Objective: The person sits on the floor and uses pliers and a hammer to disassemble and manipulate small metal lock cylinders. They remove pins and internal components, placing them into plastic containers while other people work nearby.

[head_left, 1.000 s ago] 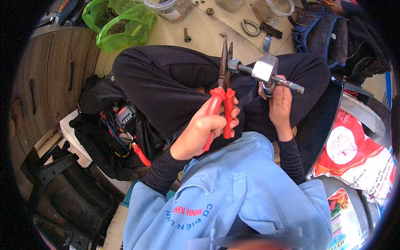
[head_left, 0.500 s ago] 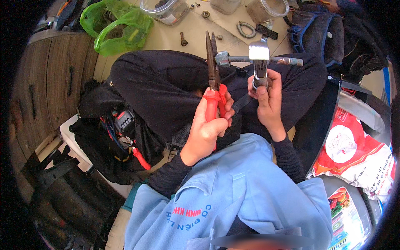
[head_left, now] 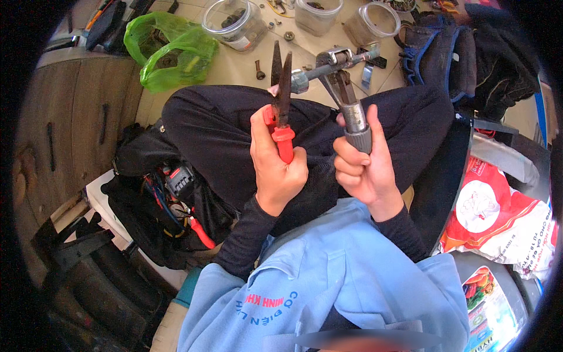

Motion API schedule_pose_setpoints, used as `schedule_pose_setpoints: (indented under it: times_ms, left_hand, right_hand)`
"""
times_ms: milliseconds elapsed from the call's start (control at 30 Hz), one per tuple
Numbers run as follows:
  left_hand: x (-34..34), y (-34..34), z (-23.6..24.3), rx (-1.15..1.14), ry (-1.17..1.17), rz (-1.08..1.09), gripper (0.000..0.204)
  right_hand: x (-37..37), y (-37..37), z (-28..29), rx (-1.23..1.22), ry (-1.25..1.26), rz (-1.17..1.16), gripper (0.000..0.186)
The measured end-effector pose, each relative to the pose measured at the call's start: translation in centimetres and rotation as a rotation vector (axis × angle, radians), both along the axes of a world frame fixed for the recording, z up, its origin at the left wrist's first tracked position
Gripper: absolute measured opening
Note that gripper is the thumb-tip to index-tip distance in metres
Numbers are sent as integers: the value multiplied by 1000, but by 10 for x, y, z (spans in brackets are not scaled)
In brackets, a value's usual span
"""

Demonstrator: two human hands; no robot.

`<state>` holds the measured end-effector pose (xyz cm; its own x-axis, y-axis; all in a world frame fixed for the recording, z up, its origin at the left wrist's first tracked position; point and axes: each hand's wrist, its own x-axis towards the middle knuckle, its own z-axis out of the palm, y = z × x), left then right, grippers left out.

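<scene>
My left hand point(head_left: 277, 176) is closed round the red handles of long-nose pliers point(head_left: 282, 126), whose dark jaws point away from me and stand apart. Closed on the ribbed grey grip of a tube cutter point(head_left: 356, 126), my right hand point(head_left: 368, 167) has its thumb raised along the side. A worn metal tube point(head_left: 331, 67) runs crosswise through the cutter's head. On its left end sits a hex nut point(head_left: 299, 81), with a small pinkish tip beyond it at the pliers' jaws. Whether the jaws touch that tip I cannot tell.
Clear plastic tubs point(head_left: 234, 26), a green plastic bag point(head_left: 170, 53) and a loose bolt point(head_left: 260, 70) lie on the tiled floor ahead. At left is an open black bag point(head_left: 182, 205) of tools; a red-and-white sack point(head_left: 498, 211) stands at right. My crossed legs are beneath my hands.
The cutter and its tube have tilted, the tube's right end swinging up and away. The pliers have shifted left, their jaws spreading apart, and the tube's left end now meets them in view.
</scene>
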<state>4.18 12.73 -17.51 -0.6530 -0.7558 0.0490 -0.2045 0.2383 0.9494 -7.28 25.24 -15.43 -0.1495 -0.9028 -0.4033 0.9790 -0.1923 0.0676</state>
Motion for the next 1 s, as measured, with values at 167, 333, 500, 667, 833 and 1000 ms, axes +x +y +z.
schedule_pose_setpoints:
  times_ms: [167, 333, 500, 667, 833, 1000]
  left_hand:
    - [-2, -5, -3, -33, 28, -29, 59]
    - [-9, -9, 0, -92, 28, -30, 58]
    - [-10, -8, 15, -75, -34, -89, 55]
    - [0, -14, 20, -65, -62, -218, 56]
    - [18, -21, 25, -33, -37, -357, 57]
    - [27, -12, 38, 132, 56, -369, 61]
  right_hand:
    - [3, 4, -4, -125, -72, 80, 44]
    - [29, -1, -1, 713, 1326, -174, 58]
    - [10, 17, -5, 927, 2237, -530, 57]
    - [-63, 25, 64, 405, 2916, -464, 43]
    - [-104, -22, 111, 332, 2524, -170, 27]
    - [-164, -75, 74, 183, 1911, 514, 33]
